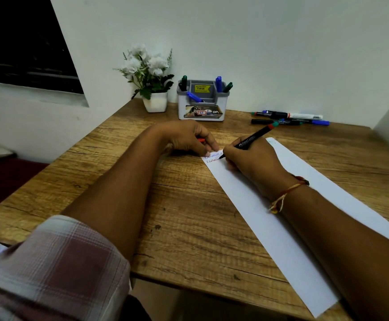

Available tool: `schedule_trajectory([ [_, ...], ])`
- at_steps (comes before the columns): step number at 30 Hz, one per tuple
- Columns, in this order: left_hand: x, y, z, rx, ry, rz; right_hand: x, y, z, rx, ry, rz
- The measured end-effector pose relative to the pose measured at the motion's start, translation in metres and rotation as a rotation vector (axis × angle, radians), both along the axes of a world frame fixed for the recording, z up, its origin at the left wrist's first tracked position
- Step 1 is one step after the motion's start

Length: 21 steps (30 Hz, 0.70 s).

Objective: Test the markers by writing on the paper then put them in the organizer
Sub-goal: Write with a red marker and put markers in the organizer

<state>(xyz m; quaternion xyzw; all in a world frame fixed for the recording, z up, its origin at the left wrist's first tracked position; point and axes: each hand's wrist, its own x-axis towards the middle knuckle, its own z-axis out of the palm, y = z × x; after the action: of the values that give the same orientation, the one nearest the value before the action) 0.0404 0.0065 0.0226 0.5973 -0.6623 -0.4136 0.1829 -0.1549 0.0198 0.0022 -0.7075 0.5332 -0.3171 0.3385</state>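
Note:
My right hand grips a black marker with a red end, its tip touching the far end of the long white paper strip beside two lines of writing. My left hand rests on the paper's far corner, fingers curled round a red cap. The white and grey organizer stands at the back with several blue and green markers in it. More markers lie loose on the wooden table at the back right.
A white pot of white flowers stands left of the organizer, against the wall. A dark window is at the upper left. The table's front edge runs under my forearms.

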Motion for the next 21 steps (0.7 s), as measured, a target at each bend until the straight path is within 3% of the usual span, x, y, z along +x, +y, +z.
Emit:
schedule_trajectory([
  [21, 0.0013, -0.0038, -0.0034, -0.016, 0.012, -0.004, 0.0014, -0.0045, -0.0039, 0.004, -0.037, -0.016],
])
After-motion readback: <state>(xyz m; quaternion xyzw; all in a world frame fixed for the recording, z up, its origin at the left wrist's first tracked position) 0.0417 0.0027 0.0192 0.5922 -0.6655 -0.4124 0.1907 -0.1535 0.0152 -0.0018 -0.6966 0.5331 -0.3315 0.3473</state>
